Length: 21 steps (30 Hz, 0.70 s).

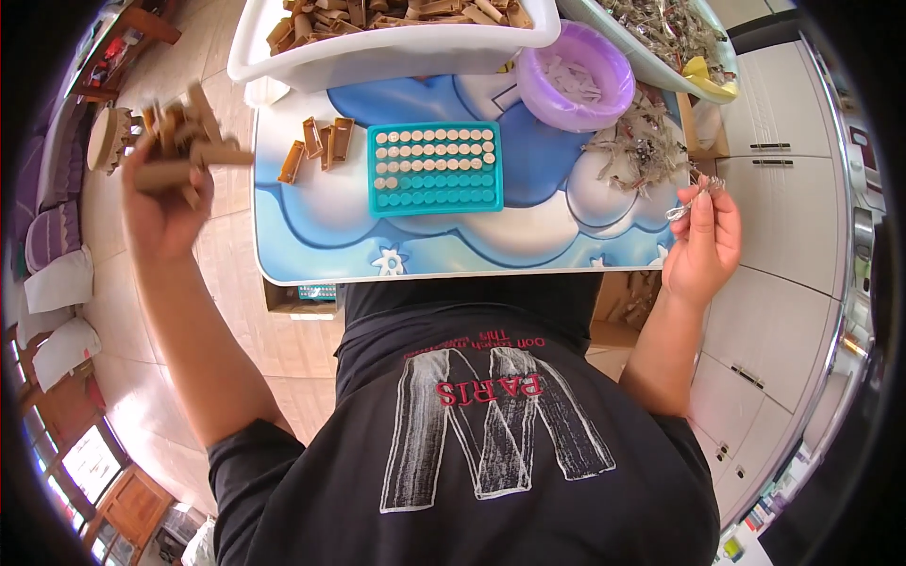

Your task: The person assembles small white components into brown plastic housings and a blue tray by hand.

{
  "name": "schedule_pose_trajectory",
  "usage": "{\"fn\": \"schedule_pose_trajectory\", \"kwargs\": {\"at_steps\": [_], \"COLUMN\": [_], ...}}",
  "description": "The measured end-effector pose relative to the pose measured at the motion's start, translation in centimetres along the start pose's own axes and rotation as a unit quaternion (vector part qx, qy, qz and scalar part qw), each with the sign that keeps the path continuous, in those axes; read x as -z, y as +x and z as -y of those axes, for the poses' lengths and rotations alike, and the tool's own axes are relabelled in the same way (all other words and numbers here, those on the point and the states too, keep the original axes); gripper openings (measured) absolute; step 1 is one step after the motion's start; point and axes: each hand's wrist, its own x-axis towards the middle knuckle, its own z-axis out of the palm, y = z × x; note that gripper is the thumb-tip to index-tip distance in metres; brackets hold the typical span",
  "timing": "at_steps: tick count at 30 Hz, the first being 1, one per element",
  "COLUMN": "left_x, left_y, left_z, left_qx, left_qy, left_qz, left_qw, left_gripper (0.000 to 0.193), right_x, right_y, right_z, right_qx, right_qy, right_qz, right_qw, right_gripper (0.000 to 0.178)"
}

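Off the table's left edge, my left hand (pixel 165 212) is closed around a bunch of small brown folded cardboard pieces (pixel 189 141), smeared by motion. At the right edge, my right hand (pixel 703 241) pinches a thin silvery looped strand (pixel 678 213) between thumb and fingers. Close to that hand lies a tangled pile of similar greyish strands (pixel 642 146). A teal tray (pixel 434 215) in the middle of the table has rows of round cream pieces (pixel 434 149); its nearest rows show teal. Several loose brown cardboard pieces (pixel 328 143) lie left of the tray.
A white tub (pixel 396 58) of brown cardboard pieces stands at the table's far side. Beside it is a purple-lined bin (pixel 576 118) with white scraps. Another tub (pixel 713 92) of strands sits far right. The blue cloud-patterned table (pixel 491 247) borders my lap; white cabinets (pixel 783 217) flank the right.
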Motion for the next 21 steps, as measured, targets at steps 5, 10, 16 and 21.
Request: {"fn": "schedule_pose_trajectory", "kwargs": {"at_steps": [5,10,16,21], "left_x": [3.7,2.0,-2.8,-4.2], "left_y": [-2.4,-1.4,2.5,4.0], "left_z": [2.7,5.4,8.5,9.0], "left_qx": [0.129,0.163,0.119,0.107], "left_qy": [0.028,0.105,0.147,0.131], "left_qz": [-0.152,-0.131,-0.099,-0.108], "left_qw": [0.980,0.972,0.977,0.980], "left_gripper": [0.032,0.035,0.037,0.037], "right_x": [0.0,0.5,0.6,0.2], "right_y": [0.0,-0.1,-0.6,-1.2], "right_z": [0.3,0.2,-0.2,-0.1], "right_qx": [0.007,0.008,-0.007,-0.017], "right_qy": [0.006,0.007,0.014,-0.024], "right_qz": [0.008,-0.006,0.006,0.029], "right_qw": [1.000,1.000,1.000,0.999], "right_gripper": [0.019,0.019,0.019,0.020]}}
